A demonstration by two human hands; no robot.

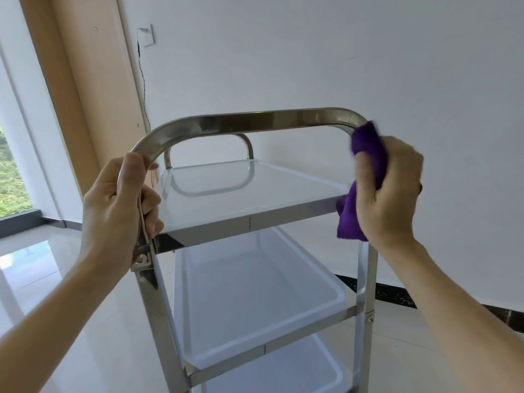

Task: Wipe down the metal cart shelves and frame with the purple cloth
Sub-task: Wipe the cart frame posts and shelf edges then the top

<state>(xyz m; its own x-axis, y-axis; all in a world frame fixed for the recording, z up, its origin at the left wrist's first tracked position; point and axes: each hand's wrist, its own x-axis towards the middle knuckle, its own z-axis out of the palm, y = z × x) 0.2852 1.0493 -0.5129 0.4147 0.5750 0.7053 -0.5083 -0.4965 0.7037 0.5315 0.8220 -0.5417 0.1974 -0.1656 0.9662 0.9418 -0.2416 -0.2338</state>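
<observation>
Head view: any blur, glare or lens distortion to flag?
Head view: motion blur on the purple cloth and the right hand at the near handle; the left hand gripping its other bend is sharp. The polished handle and top shelf carry mirror reflections; window glare on the floor tiles. Wide-angle bowing bends the door frame.

left hand (119, 205) on handle (249, 119) left bend | right hand (388, 191), cloth (365, 154) at right bend
</observation>
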